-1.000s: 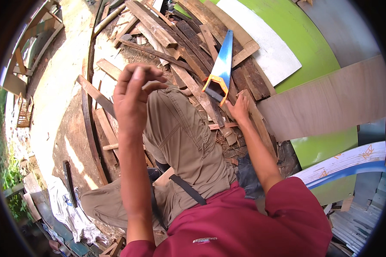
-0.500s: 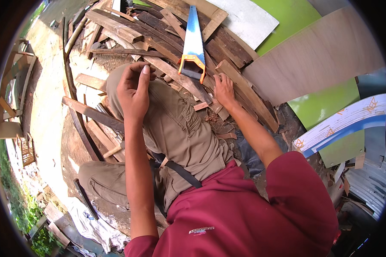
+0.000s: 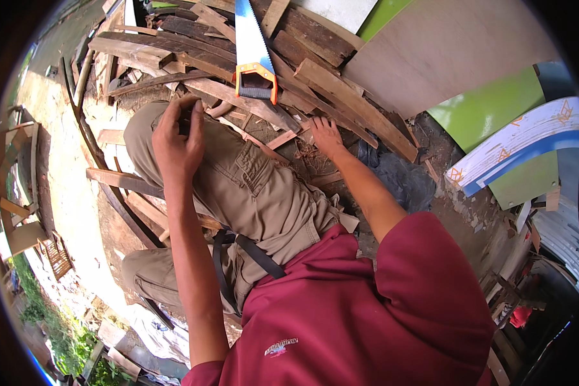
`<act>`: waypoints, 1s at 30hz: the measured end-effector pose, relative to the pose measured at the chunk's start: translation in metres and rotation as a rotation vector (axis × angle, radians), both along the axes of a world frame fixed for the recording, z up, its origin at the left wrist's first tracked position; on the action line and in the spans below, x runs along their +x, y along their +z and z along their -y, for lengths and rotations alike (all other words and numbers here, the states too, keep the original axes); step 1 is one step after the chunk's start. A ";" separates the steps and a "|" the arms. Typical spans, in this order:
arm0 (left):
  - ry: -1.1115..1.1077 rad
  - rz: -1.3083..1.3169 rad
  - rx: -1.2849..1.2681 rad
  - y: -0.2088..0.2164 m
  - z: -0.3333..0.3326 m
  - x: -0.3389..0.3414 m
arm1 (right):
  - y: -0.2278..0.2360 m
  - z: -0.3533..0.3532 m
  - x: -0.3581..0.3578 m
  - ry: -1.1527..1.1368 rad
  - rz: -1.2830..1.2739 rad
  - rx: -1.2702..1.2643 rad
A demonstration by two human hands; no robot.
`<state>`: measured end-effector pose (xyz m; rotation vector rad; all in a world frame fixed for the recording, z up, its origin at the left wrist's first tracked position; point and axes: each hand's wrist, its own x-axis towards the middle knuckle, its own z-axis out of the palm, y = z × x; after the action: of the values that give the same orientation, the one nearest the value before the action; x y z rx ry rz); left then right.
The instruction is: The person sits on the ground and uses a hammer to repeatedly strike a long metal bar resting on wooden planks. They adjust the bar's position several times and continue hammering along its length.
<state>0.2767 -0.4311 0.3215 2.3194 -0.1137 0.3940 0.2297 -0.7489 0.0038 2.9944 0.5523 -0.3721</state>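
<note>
My left hand [image 3: 177, 140] is raised over my bent knee, its fingers curled toward the thumb. Whatever may be between those fingertips is too small to make out. My right hand [image 3: 328, 137] reaches down to the littered ground, palm down with fingers apart, beside the end of a thin wood strip [image 3: 283, 138]. Its fingertips are close to a long, rough plank [image 3: 357, 108]. Beyond both hands a handsaw [image 3: 254, 48] with an orange and black handle lies on the woodpile, blade pointing away from me.
Stacked old timber [image 3: 193, 61] spreads across the far side. Large sheets, one a wood-grain panel [image 3: 444, 58] and one a green panel [image 3: 489, 106], lie at the right. Dark plastic [image 3: 399, 180] is crumpled near my right forearm. A wood piece [image 3: 125, 182] extends beside my knee.
The view has shifted, so the saw and planks appear farther up and left. My right hand has come off the planks and nearer to me, down among the scraps. My left hand remains curled.
</note>
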 end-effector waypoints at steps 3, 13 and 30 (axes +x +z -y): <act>-0.002 -0.006 -0.011 0.002 0.001 -0.002 | 0.002 0.003 0.009 -0.006 -0.192 -0.047; 0.058 -0.031 0.053 0.008 0.004 -0.004 | 0.061 -0.050 -0.007 -0.152 -0.365 0.057; 0.080 0.019 0.031 0.004 0.000 -0.007 | 0.016 -0.093 0.053 -0.430 -0.312 0.270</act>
<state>0.2694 -0.4315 0.3257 2.3564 -0.0364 0.4579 0.2825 -0.6563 0.0197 3.3266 -0.0452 -0.8673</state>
